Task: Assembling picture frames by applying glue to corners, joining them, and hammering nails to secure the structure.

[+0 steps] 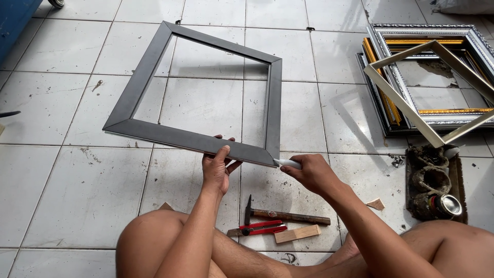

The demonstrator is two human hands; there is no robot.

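Bare knees sit at the bottom of the shot on white floor tiles [77, 190], and just past them lie a block [297, 233], red pliers [257, 228] and a hammer [288, 216]. Up from there the left hand [216, 170] is clamped on the near rail of a dark grey frame [198, 140], thumb on top and fingers curled under, holding it tilted off the floor, while the right hand [311, 172] is closed around a white tool [287, 163] with its tip touching the frame's near right corner. Further right sits a grimy tray [435, 188] with a tin [446, 204], and behind it a stack of frames [432, 77] in gold and silver.
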